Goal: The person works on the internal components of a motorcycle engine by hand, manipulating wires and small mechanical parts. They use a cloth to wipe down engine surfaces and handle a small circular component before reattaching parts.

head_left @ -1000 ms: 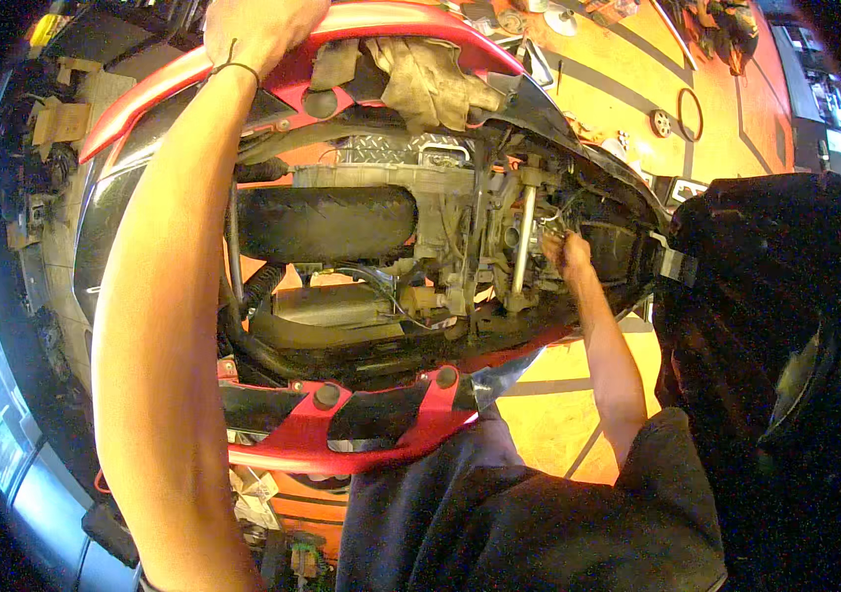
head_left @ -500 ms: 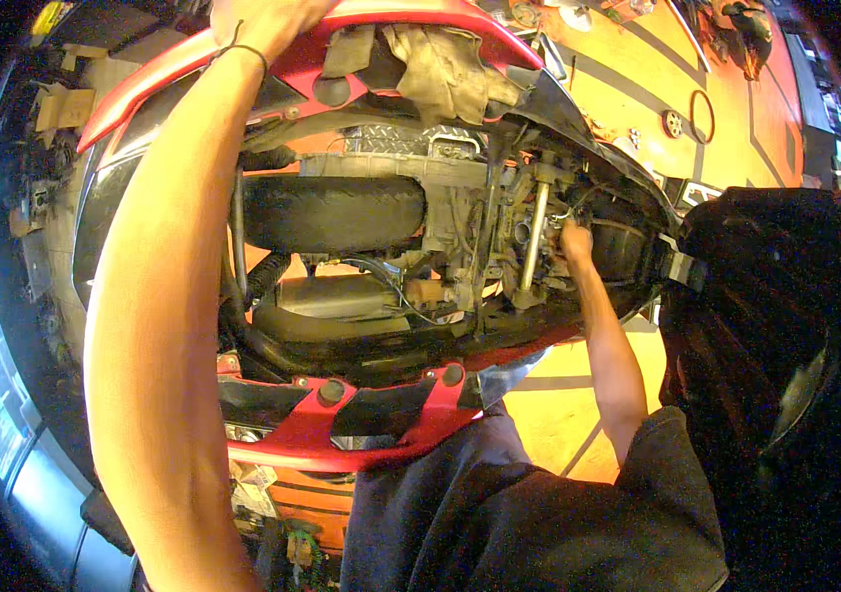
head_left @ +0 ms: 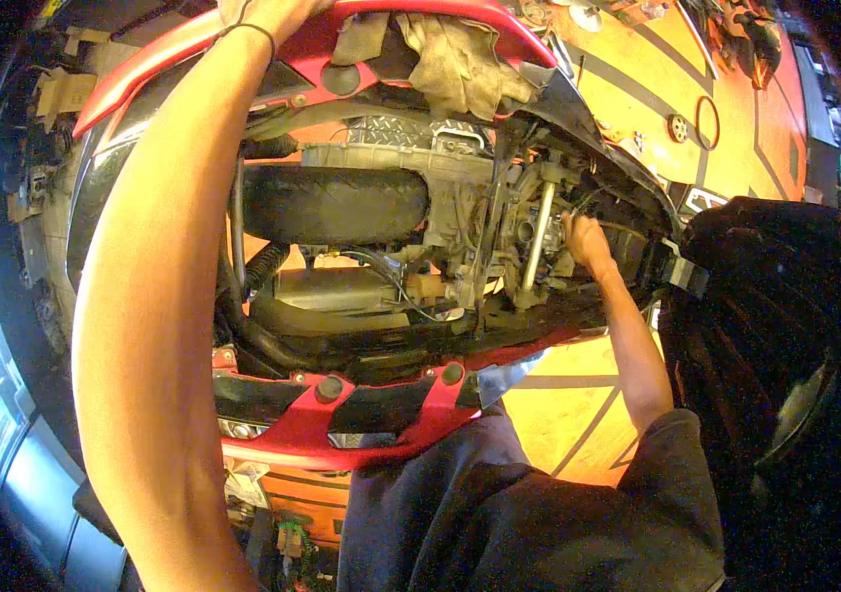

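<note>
Our left hand (head_left: 280,13) had slipped further past the top edge since the earlier frame, and the motorbike's (head_left: 445,202) tyre (head_left: 336,205) sat slightly higher and further right. Nearest, our left forearm (head_left: 159,326) rose along the left side, a thin dark band (head_left: 248,27) around it; our dark shirt (head_left: 539,523) was to its right. Ahead of the shirt, the motorbike filled the middle, its insides bare, its near red panel (head_left: 307,424) toward us. Beyond that panel lay the tyre, and right of it a pale metal bar (head_left: 540,235). Our right hand (head_left: 590,242) reached in just right of the bar, fingers curled among the parts; we could not tell whether they held anything. Farther off, our left hand met the far red panel (head_left: 470,12), its fingers out of sight, so we could not tell how far it was closed. A tan rag (head_left: 460,64) rested just inside that panel. Past it, a small wheel (head_left: 678,128) lay beside a ring (head_left: 718,123) on the floor (head_left: 657,59).
</note>
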{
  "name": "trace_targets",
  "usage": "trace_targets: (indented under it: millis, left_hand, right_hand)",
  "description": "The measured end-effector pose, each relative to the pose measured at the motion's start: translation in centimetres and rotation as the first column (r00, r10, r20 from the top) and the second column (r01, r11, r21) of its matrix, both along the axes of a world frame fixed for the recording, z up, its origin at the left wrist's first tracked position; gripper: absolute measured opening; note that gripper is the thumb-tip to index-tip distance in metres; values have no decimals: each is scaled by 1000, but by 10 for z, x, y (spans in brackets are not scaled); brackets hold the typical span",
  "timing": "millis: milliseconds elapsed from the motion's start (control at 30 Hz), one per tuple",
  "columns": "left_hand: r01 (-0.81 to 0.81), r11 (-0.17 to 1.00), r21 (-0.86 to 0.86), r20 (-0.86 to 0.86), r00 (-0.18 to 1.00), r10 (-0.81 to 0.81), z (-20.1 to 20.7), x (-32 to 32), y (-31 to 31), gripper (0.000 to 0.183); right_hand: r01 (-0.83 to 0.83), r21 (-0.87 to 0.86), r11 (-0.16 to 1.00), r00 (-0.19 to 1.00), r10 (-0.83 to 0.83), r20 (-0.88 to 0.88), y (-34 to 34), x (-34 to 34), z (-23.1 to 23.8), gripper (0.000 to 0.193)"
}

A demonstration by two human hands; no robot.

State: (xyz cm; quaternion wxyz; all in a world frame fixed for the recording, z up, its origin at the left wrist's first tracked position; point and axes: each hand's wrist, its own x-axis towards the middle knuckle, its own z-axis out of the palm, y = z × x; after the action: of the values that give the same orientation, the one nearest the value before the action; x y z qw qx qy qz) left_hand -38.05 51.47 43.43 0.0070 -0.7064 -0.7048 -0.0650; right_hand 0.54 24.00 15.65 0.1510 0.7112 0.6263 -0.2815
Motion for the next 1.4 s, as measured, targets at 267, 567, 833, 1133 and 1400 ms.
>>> trace_targets:
  millis: [267, 567, 833, 1133, 1400]
  left_hand:
    - [-5, 999, 43, 35, 999, 3, 4, 5, -6, 40]
    - [-17, 994, -106, 26, 999, 20, -2, 15, 9, 52]
    - [-23, 995, -94, 70, 997, 30, 0, 0, 9, 43]
    - [-25, 1000, -18, 79, 997, 26, 2, 10, 1, 39]
    - [-6, 1000, -21, 81, 997, 7, 3, 12, -5, 38]
  right_hand:
    - [912, -345, 221, -45, -782, -621, -28, -6, -27, 43]
    - [68, 186, 980, 980, -100, 170, -47, 51, 20, 40]
    - [385, 107, 917, 921, -374, -108, -18, 5, 0, 28]
    - [32, 175, 984, 985, -1, -171, -54, 30, -20, 53]
    - [-163, 46, 985, 981, 157, 112, -26, 38, 24, 34]
